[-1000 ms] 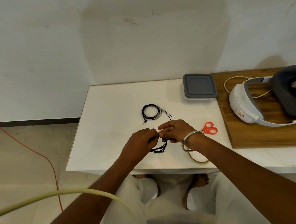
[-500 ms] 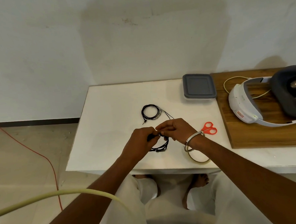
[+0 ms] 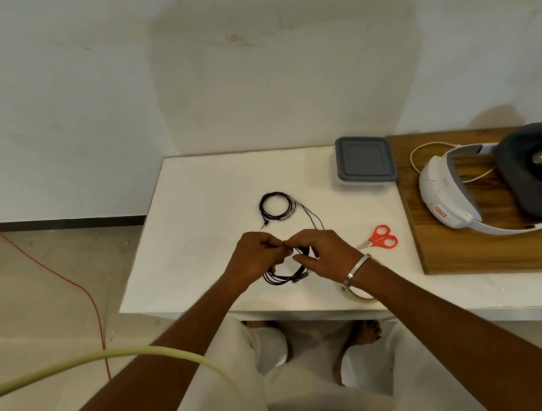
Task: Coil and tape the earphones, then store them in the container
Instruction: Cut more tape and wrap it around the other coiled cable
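While my hands have drawn closer together over the last second, my left hand (image 3: pixel 253 256) and right hand (image 3: pixel 324 252) now meet fingertip to fingertip, both pinching the coiled black earphone cable (image 3: pixel 286 275) at the white table's (image 3: pixel 201 209) six o'clock edge. I judge I'm pressing tape around it, though any tape there is hidden by my fingers. A second black taped earphone coil (image 3: pixel 277 206) lies at twelve o'clock from my hands, the closed grey-lidded square container (image 3: pixel 365 162) at one o'clock, the orange-handled scissors (image 3: pixel 382 237) at three. Only a small red label on the white headset (image 3: pixel 445 196) shows writing, too small to read.
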A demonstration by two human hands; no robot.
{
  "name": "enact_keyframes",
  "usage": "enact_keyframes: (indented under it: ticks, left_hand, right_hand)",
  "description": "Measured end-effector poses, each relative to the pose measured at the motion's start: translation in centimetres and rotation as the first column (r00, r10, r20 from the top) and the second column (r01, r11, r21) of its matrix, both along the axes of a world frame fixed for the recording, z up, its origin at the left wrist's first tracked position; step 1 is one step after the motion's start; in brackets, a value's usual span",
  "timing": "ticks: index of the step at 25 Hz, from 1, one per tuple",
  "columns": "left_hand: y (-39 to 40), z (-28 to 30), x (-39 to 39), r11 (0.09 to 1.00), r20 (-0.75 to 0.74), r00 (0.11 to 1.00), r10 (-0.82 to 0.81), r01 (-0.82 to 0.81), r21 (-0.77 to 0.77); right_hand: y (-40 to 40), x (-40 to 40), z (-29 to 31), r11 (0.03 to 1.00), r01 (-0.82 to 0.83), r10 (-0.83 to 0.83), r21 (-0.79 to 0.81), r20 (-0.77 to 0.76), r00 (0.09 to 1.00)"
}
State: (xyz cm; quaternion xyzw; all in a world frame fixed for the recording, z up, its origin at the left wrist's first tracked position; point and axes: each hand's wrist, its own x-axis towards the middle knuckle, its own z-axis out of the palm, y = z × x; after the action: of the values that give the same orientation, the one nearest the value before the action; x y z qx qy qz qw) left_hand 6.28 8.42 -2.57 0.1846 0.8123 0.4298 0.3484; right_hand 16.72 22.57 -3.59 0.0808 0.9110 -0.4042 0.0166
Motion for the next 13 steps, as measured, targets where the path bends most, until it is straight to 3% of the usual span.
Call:
enact_keyframes:
  ticks: [4, 8, 11, 13]
  left_hand:
    - [-0.2, -0.2, -0.2, 0.998, 0.153, 0.987, 0.043, -0.035, -0.057]
    - [-0.6, -1.5, -0.4, 0.994, 0.207, 0.978, 0.033, -0.011, -0.109]
    - [-0.4, -2.6, -0.2, 0.989, 0.143, 0.989, -0.030, 0.051, -0.142]
    - [-0.1, -3.2, 0.2, 0.981, 0.016, 0.996, -0.082, 0.084, -0.177]
  right_hand:
    - [-1.0, -0.5, -0.9, 0.995, -0.013, 0.019, 0.102, -0.061, 0.998]
    - [-1.6, -1.0, -1.8, 0.993, -0.018, 0.017, 0.116, 0.015, 1.000]
    - [-1.6, -0.6, -2.6, 0.988, -0.002, -0.007, 0.156, 0.062, 0.998]
    - [-1.7, -0.3, -3.3, 0.984, 0.011, -0.027, 0.180, 0.088, 0.996]
